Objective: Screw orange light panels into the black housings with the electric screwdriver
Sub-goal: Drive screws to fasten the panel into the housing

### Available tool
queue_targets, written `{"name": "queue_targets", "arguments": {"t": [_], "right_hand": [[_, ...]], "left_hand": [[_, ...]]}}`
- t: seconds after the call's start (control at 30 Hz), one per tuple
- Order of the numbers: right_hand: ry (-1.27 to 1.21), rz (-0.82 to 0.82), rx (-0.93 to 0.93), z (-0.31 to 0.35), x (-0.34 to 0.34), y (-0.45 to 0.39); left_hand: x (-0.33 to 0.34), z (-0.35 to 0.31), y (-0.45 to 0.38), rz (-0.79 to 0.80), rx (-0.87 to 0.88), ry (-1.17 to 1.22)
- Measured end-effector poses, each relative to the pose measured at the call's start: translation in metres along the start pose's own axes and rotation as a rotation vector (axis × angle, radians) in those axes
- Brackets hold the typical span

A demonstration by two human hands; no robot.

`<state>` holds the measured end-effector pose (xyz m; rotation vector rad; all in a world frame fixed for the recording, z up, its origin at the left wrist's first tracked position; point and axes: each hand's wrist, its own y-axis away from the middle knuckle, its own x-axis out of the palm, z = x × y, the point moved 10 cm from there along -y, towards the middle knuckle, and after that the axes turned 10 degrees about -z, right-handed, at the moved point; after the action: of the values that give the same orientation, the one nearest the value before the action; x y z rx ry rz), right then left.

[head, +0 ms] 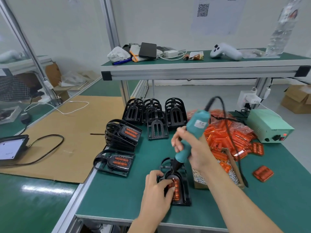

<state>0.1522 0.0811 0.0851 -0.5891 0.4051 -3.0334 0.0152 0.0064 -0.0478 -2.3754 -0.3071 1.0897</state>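
Right hand point(193, 148) grips the teal screwdriver point(190, 137) mid-body, tool tilted, top leaning right and away, bit reaching down to the upper end of the orange panel point(175, 185). Panel sits in a black housing point(183, 197) lying flat on the green mat point(117, 190) at the near edge of the bench. Left hand point(156, 190) holds the housing, fingertips pressing on the panel just below the bit. Whether the bit is seated in a screw head cannot be told; a small bright spot shows at the tip. Risks, as I judge them: the tilt could let the bit cam out and skate across the orange lens, scratching it or nicking the left fingertips, which are just beside the tip. A screw driven at an angle could cross-thread or crack the panel. The housing rests free on the mat, so torque may spin it if the left hand eases. The cord point(232, 135) trails over the heap of loose panels point(235, 140) and the screw box point(217, 172); a tug could drag parts or spill screws. 2 finished units point(121, 161) lie to the left, empty housings point(156, 113) stacked behind.
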Motion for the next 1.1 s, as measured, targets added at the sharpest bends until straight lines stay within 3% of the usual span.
{"name": "queue_targets", "arguments": {"t": [0.13,0.33,0.5,0.63,0.77,0.9,1.1], "right_hand": [[-0.394,-0.241,0.170,-0.028,-0.051,0.016],[-0.554,-0.531,0.306,-0.080,-0.117,0.051],[-0.711,-0.526,0.324,-0.088,-0.126,0.057],[-0.712,-0.493,0.341,-0.087,-0.124,0.059],[-0.717,-0.496,0.343,-0.088,-0.127,0.060],[-0.756,-0.496,0.342,-0.088,-0.131,0.061],[-0.772,-0.490,0.344,-0.091,-0.129,0.060]], "left_hand": [[0.003,0.001,-0.018,0.014,-0.017,-0.033],[0.007,0.007,-0.029,0.048,-0.012,-0.063],[-0.001,-0.016,-0.050,0.006,-0.009,0.048],[0.023,-0.067,-0.077,0.173,0.113,0.104],[0.067,-0.113,-0.094,0.335,0.345,-0.219],[0.101,-0.115,-0.095,0.466,0.413,-0.547],[0.111,-0.106,-0.090,0.501,0.355,-0.530]]}}
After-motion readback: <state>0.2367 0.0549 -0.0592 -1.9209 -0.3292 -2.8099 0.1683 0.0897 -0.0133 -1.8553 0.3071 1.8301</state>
